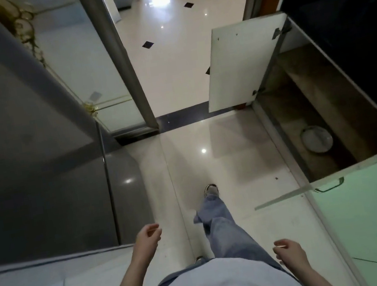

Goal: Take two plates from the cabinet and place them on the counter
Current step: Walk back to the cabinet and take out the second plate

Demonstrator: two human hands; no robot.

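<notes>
A low cabinet [275, 119] stands open on the right under a black counter [349, 43]. Inside on its brown shelf lies a round pale plate or dish [317, 138]; whether more plates lie under it I cannot tell. The cabinet's white door [244, 64] swings out into the floor space. My left hand [148, 235] hangs over the floor at lower centre, fingers loosely curled and holding nothing. My right hand [290, 251] is at lower right, also loosely curled and holding nothing. Both hands are well short of the cabinet.
A grey refrigerator [36, 154] fills the left side. A sliding glass door frame [119, 55] leads to a tiled room ahead. A green-fronted closed cabinet door with a handle [330, 186] sits at lower right. My leg [219, 222] steps forward on the glossy floor.
</notes>
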